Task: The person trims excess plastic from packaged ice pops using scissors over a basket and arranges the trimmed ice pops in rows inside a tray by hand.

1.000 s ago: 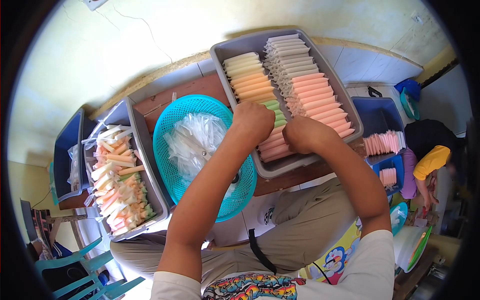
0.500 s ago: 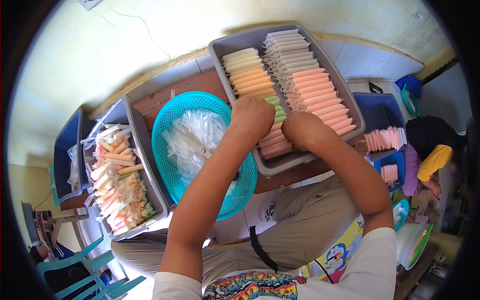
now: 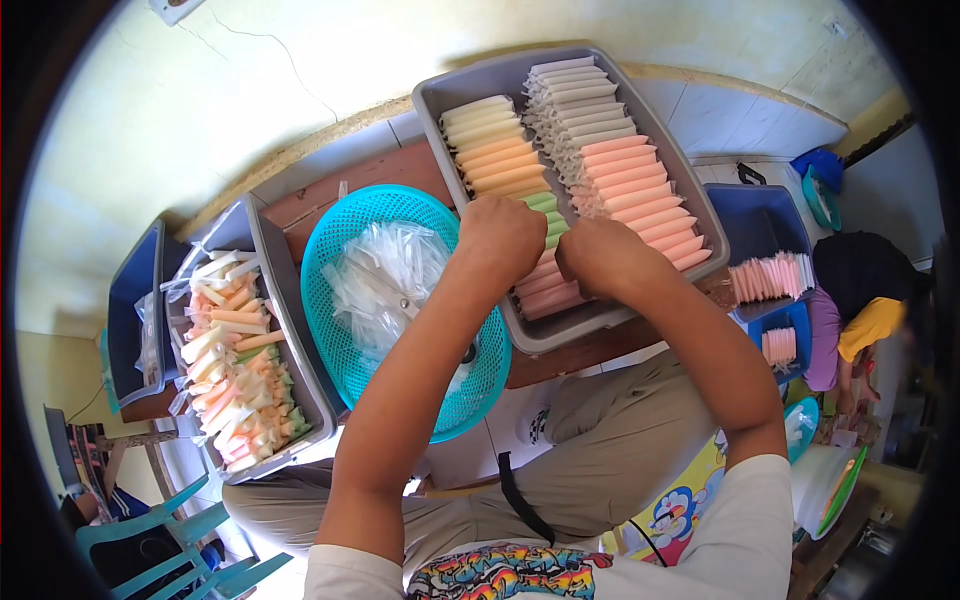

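My left hand (image 3: pixel 502 235) is closed over the left row of the large grey tray (image 3: pixel 553 345), beside green sticks (image 3: pixel 550 222). Close to its right, my right hand (image 3: pixel 600 258) is also closed, above pink sticks (image 3: pixel 545 292). The fingertips of both hands are hidden, so what they pinch cannot be made out. Wrapped sticks lie in two rows: cream (image 3: pixel 482 122), orange (image 3: pixel 503 168), green and pink on the left, white (image 3: pixel 580 95) and pink (image 3: pixel 645 200) on the right.
A turquoise basket (image 3: pixel 325 340) holds clear plastic wrappers and scissors (image 3: pixel 403 301). Left of it, a grey bin (image 3: pixel 300 340) holds loose coloured sticks, beside a blue bin (image 3: pixel 135 300). At the right are blue bins (image 3: pixel 757 215) with pink sticks and another person (image 3: pixel 865 290).
Both hands stay closed over the left row and have shifted only slightly. The person at the right has moved an arm.
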Available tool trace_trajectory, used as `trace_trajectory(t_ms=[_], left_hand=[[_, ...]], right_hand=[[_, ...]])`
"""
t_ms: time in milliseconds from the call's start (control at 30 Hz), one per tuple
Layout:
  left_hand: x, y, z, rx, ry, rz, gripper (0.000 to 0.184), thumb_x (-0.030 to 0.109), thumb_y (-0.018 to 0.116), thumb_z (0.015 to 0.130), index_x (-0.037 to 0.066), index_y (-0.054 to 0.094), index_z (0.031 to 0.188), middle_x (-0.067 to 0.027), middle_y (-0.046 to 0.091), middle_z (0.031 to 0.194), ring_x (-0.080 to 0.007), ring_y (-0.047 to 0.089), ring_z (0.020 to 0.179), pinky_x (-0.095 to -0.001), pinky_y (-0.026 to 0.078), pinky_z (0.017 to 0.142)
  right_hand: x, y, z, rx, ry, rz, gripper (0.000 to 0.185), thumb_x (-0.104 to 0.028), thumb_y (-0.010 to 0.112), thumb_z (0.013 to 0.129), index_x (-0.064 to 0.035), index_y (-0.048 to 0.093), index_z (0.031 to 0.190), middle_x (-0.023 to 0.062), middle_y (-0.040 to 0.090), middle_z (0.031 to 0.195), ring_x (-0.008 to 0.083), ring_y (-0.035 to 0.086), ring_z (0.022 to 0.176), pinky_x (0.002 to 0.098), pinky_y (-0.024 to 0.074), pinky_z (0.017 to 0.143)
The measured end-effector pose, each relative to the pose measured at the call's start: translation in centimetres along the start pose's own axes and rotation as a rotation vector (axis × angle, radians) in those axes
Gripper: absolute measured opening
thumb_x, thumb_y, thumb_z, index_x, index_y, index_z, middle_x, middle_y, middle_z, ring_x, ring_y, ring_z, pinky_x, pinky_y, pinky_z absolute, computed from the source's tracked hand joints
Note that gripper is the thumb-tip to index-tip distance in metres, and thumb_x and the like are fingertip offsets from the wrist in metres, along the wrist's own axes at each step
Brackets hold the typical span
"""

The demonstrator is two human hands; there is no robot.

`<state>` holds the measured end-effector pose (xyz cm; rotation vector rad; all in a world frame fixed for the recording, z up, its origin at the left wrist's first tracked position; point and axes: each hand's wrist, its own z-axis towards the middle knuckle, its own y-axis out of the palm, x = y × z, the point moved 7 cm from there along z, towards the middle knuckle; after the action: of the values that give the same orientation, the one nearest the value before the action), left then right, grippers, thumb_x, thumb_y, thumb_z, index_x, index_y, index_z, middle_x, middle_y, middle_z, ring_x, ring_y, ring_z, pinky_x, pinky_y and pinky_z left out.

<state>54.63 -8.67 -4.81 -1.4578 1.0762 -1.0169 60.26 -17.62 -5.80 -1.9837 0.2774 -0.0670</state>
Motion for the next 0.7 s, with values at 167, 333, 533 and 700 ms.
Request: trace_trajectory(t_ms=[167,333,533,700], left_hand=[[-0.1,0.2,0.0,-0.010,0.008,-0.005,0.009,0.019,0.077,0.083,0.019,0.086,0.087,-0.0120,0.080,0.092,-0.0326,0.078,0.091,-0.0454,0.061,0.078],[-0.2,-0.6,-0.2,0.047,-0.033,-0.070,0.017,0.013,0.075,0.080,0.021,0.086,0.090,-0.0116,0.080,0.092,-0.0323,0.078,0.091,-0.0454,0.060,0.079],[-0.3,-1.7,-0.6,0.162,-0.034,-0.215,0.022,0.008,0.072,0.081,0.017,0.085,0.097,-0.0093,0.080,0.095,-0.0324,0.076,0.091,-0.0464,0.059,0.082],[-0.4,-2.2,-0.8,0.272,-0.006,-0.276,0.022,0.007,0.069,0.085,0.015,0.084,0.098,-0.0081,0.080,0.097,-0.0322,0.076,0.091,-0.0468,0.059,0.083]], right_hand=[[0.6,-1.4,-1.1,0.121,-0.031,0.066,0.007,0.000,0.074,0.081,-0.0021,0.080,0.084,0.0202,0.078,0.093,0.0367,0.078,0.091,0.0475,0.0624,0.081],[0.7,-3.0,-1.6,0.098,-0.028,0.209,0.007,0.001,0.072,0.081,-0.0005,0.078,0.079,0.0223,0.075,0.083,0.0366,0.077,0.089,0.0456,0.0619,0.081],[1.7,-5.3,-2.2,0.286,-0.019,0.310,0.012,-0.002,0.069,0.084,0.0002,0.077,0.092,0.0215,0.076,0.087,0.0362,0.076,0.085,0.0438,0.0592,0.083],[2.0,-5.2,-2.3,0.322,-0.026,0.366,0.013,-0.002,0.071,0.084,0.0006,0.079,0.094,0.0211,0.077,0.086,0.0353,0.076,0.082,0.0431,0.0593,0.083]])
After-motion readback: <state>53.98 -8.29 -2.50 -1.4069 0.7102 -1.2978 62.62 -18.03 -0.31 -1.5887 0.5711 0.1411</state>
